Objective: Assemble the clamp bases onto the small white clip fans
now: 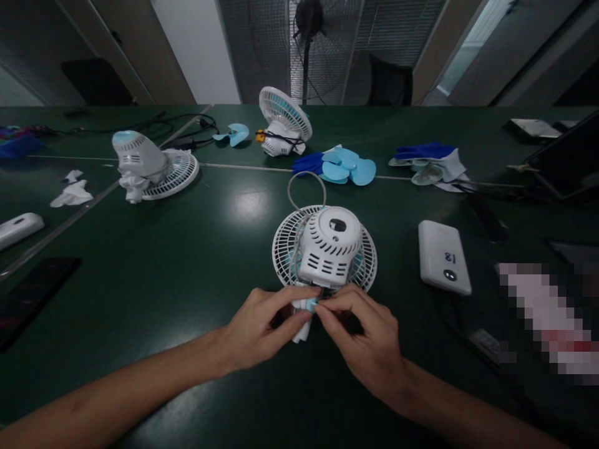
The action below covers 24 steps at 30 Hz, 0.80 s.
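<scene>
A small white fan [331, 243] lies grille-down on the dark green table in front of me, its vented motor housing facing up. At its near end is a white neck piece [302, 333] with a light blue knob [310, 304]. My left hand [262, 327] grips the neck piece between thumb and forefinger, from the left. From the other side, my right hand [369, 343] pinches at the light blue knob, fingertips close to those of the left. The fingers partly hide the joint between neck and housing. A pale cord loops behind the fan.
Two more white fans [140, 162] [283, 125] stand farther back. Light blue fan blades [349, 167] rest by blue gloves, with another blade piece [233, 135] to the left. A white power bank [444, 257] lies right; a black phone [37, 293] lies left. More gloves [428, 163] sit back right.
</scene>
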Available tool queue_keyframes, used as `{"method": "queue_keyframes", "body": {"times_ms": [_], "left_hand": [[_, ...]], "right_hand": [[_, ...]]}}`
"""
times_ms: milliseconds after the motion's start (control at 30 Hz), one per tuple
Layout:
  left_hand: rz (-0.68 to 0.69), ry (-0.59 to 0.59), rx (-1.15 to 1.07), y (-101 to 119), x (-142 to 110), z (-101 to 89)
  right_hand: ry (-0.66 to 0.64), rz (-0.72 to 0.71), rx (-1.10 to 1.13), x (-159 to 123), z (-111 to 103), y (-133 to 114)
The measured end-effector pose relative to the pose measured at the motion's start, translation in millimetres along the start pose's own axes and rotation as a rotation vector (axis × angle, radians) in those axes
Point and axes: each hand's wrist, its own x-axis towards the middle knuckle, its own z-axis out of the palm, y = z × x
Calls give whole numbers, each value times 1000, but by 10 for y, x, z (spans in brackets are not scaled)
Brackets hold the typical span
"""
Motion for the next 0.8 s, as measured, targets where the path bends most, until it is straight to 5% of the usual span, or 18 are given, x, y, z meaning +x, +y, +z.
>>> {"method": "queue_keyframes", "body": {"times_ms": [800], "left_hand": [[1, -39, 6, -14, -9, -27]], "right_hand": [[-75, -118, -50, 8, -68, 33]]}}
